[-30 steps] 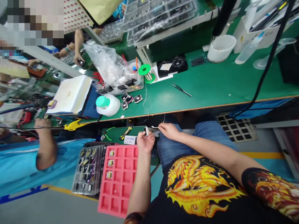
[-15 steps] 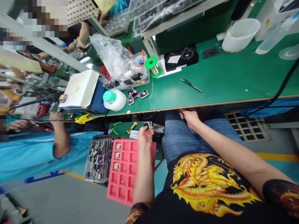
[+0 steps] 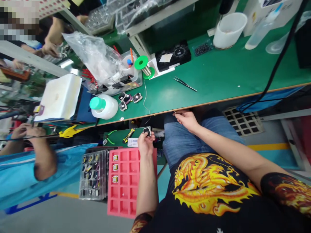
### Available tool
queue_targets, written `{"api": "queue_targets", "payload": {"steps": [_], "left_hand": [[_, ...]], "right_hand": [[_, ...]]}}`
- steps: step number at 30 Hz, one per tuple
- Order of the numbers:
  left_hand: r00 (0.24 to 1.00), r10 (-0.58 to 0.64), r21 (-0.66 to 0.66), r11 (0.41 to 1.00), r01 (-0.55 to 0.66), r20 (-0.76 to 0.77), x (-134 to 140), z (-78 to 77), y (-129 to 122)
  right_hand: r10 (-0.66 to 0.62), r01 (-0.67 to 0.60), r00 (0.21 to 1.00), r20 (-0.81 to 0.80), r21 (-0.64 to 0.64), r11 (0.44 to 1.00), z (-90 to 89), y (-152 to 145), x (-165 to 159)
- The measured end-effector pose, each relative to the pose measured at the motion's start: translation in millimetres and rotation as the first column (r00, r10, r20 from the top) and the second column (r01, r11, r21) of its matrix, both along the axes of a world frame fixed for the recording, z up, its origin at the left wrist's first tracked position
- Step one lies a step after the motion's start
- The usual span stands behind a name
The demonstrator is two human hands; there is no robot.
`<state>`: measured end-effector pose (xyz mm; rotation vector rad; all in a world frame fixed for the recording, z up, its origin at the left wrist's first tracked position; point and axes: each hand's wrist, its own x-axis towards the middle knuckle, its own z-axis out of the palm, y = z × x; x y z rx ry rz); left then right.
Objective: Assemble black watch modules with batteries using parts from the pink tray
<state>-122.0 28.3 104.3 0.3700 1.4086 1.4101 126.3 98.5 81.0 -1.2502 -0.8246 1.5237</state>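
Observation:
My left hand is closed around a small watch case with a black face and silver rim, just below the bench edge. The thumb lies on its black face. My right hand is held in a pinch over my lap, close under the bench edge. A thin pale tip shows at its fingertips; what it belongs to I cannot make out. Below my left hand is a pink foam tray, with several small yellow-and-silver parts in its left column.
On the green bench are tweezers, a solder spool, several watch cases and a white bottle. A clear compartment box is beside the foam tray. A co-worker's arm is at the left.
The view has swung, so the bench things appear further left. My right hand has turned slightly, and a pale tip now shows at its fingers. The co-worker's hands are now together.

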Motion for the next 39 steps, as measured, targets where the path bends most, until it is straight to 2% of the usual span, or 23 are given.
{"api": "queue_targets", "payload": {"steps": [7,9,12,13,15,17,19,21,26,32,36,39], "left_hand": [[0.993,-0.08,0.013,0.997,0.079,0.086,12.2,7.0,-4.0],[0.985,-0.122,0.01,0.993,0.122,0.12,20.7,7.9,-6.8],[0.964,-0.201,0.0,0.979,0.204,0.175,36.2,7.6,-12.3],[0.954,-0.23,0.001,0.972,0.234,0.192,41.5,7.7,-14.6],[0.928,-0.296,0.001,0.953,0.303,0.228,51.5,8.8,-19.8],[0.898,-0.355,-0.001,0.93,0.368,0.26,60.0,11.2,-25.0],[0.875,-0.401,0.002,0.909,0.416,0.271,66.4,13.8,-29.5],[0.858,-0.437,0.028,0.894,0.446,0.272,70.0,15.0,-32.6],[0.816,-0.512,0.1,0.858,0.504,0.268,67.0,9.4,-33.8],[0.878,-0.473,0.118,0.878,0.464,0.068,61.3,8.9,-32.6],[0.854,-0.519,0.151,0.842,0.519,-0.039,60.7,11.5,-34.7],[0.84,-0.531,0.153,0.826,0.543,-0.114,60.8,7.8,-32.3]], "right_hand": [[0.028,-0.033,0.996,0.088,0.061,0.998,-3.3,-2.6,2.7],[0.029,-0.04,0.991,0.128,0.077,0.996,-5.9,-5.6,5.1],[-0.037,0.014,0.975,0.22,0.107,0.994,-7.2,-17.9,7.5],[-0.015,-0.019,0.97,0.243,0.138,0.99,-5.9,-24.0,7.4],[0.138,-0.194,0.958,0.251,0.213,0.958,-0.4,-37.0,5.4],[0.355,-0.407,0.909,0.219,0.274,0.871,7.3,-47.9,2.0],[0.468,-0.496,0.869,0.164,0.298,0.816,14.1,-54.1,-1.3],[0.504,-0.512,0.856,0.113,0.311,0.8,17.6,-55.9,-2.9],[0.479,-0.494,0.867,0.135,0.359,0.792,14.7,-52.3,0.2],[0.333,-0.437,0.898,0.288,0.483,0.759,13.7,-52.1,5.7],[0.29,-0.394,0.915,0.28,0.463,0.794,13.4,-51.7,5.5],[0.283,-0.384,0.918,0.278,0.439,0.812,11.9,-46.5,7.1]]}}
